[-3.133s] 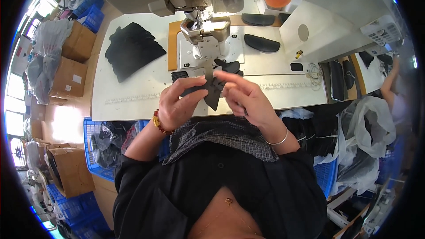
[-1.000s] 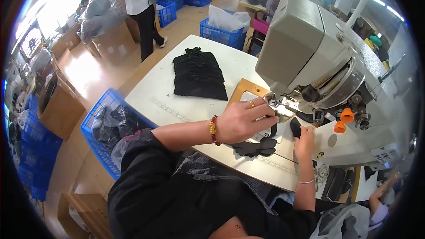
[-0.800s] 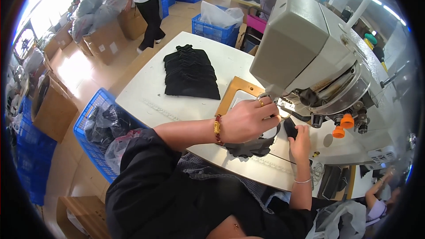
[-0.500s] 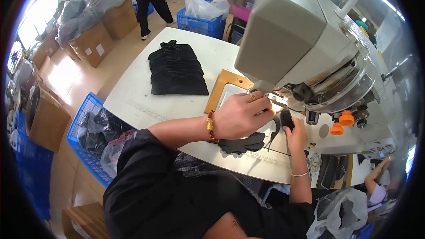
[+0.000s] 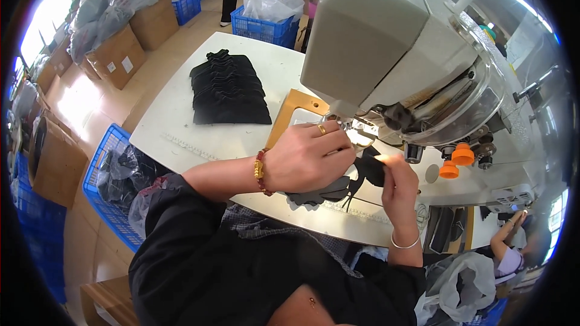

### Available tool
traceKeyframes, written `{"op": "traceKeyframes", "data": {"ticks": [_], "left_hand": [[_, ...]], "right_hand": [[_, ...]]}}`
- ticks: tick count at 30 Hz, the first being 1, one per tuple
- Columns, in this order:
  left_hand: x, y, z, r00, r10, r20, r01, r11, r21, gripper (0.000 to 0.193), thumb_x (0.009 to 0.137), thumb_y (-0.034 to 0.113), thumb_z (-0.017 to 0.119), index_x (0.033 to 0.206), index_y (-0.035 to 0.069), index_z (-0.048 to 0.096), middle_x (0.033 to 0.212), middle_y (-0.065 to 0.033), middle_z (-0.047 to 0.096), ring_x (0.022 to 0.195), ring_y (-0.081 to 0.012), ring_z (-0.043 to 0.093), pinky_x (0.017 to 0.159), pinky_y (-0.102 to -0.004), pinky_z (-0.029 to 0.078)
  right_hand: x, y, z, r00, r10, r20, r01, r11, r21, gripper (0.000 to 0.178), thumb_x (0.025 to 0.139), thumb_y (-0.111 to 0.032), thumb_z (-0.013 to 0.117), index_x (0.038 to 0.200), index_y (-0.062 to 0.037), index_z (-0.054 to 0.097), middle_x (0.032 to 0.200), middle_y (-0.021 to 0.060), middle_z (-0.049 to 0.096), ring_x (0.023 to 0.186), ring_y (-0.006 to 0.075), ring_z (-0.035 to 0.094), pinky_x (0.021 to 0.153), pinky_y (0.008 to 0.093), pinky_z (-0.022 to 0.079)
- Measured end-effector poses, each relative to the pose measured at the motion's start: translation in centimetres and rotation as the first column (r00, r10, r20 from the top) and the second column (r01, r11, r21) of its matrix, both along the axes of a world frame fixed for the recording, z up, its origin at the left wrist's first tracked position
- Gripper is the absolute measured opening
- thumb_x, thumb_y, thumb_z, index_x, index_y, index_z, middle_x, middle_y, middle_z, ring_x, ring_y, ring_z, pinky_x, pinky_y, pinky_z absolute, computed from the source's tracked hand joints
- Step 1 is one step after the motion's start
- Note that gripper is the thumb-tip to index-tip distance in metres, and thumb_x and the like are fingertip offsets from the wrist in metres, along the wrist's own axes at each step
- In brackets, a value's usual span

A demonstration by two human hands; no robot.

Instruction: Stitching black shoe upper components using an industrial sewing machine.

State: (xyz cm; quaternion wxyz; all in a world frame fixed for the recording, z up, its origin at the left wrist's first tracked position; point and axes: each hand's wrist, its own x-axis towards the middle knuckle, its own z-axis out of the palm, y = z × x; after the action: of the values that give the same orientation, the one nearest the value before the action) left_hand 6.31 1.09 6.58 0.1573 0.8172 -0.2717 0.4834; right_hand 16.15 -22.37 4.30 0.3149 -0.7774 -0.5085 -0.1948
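Note:
My left hand [image 5: 311, 157] lies over a black fabric piece [image 5: 323, 192] on the white sewing table [image 5: 181, 127], its fingers reaching under the head of the grey sewing machine [image 5: 393, 48] near the needle. My right hand [image 5: 399, 187] pinches the right end of the same fabric piece just beside the needle area. Part of the fabric is hidden under my left hand.
A stack of black fabric pieces [image 5: 229, 90] sits on the table's far left part. A wooden plate [image 5: 290, 111] lies under the machine. Blue crates [image 5: 112, 187] with bags and cardboard boxes [image 5: 121, 54] stand on the floor to the left. Another person [image 5: 510, 253] works at lower right.
Three seconds ago I held the fabric up in both hands in front of the machine. Since then it has gone down onto the table under the machine head, with both hands staying on it.

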Motion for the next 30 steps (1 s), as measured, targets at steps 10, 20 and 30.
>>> {"op": "traceKeyframes", "data": {"ticks": [10, 20, 30], "left_hand": [[0.4, 0.9, -0.4, 0.990, 0.010, 0.140, -0.017, 0.999, 0.051, 0.023, 0.064, 0.001, 0.073, 0.087, 0.002, 0.071, 0.087, -0.0056, 0.064, 0.077, -0.0197, 0.065, 0.056, -0.0263, 0.053], [2.1, 0.6, -1.2, 0.989, 0.069, 0.128, -0.083, 0.991, 0.105, 0.022, 0.061, -0.001, 0.074, 0.084, 0.001, 0.072, 0.084, -0.0066, 0.063, 0.074, -0.0203, 0.065, 0.052, -0.0278, 0.052], [2.0, 0.2, -1.9, 0.987, 0.158, 0.041, -0.162, 0.977, 0.135, 0.021, 0.065, 0.001, 0.073, 0.086, 0.003, 0.069, 0.086, -0.0065, 0.063, 0.077, -0.0213, 0.066, 0.057, -0.0293, 0.052]], "right_hand": [[-0.6, 2.8, 1.8, 0.986, 0.017, -0.168, -0.027, 0.998, -0.056, 0.024, 0.094, -0.002, 0.056, 0.114, -0.0118, 0.062, 0.091, 0.0139, 0.066, 0.066, 0.0320, 0.063, 0.060, 0.0344, 0.048], [1.1, 2.4, 0.5, 0.995, -0.010, -0.104, 0.014, 0.999, 0.045, 0.010, 0.093, -0.005, 0.058, 0.098, -0.0029, 0.066, 0.075, 0.0170, 0.062, 0.066, 0.0368, 0.060, 0.059, 0.0418, 0.046], [1.3, 2.7, -0.3, 0.946, 0.081, -0.313, -0.051, 0.993, 0.104, 0.014, 0.075, 0.003, 0.055, 0.087, 0.0023, 0.060, 0.071, 0.0194, 0.058, 0.064, 0.0376, 0.055, 0.059, 0.0408, 0.044]]}}
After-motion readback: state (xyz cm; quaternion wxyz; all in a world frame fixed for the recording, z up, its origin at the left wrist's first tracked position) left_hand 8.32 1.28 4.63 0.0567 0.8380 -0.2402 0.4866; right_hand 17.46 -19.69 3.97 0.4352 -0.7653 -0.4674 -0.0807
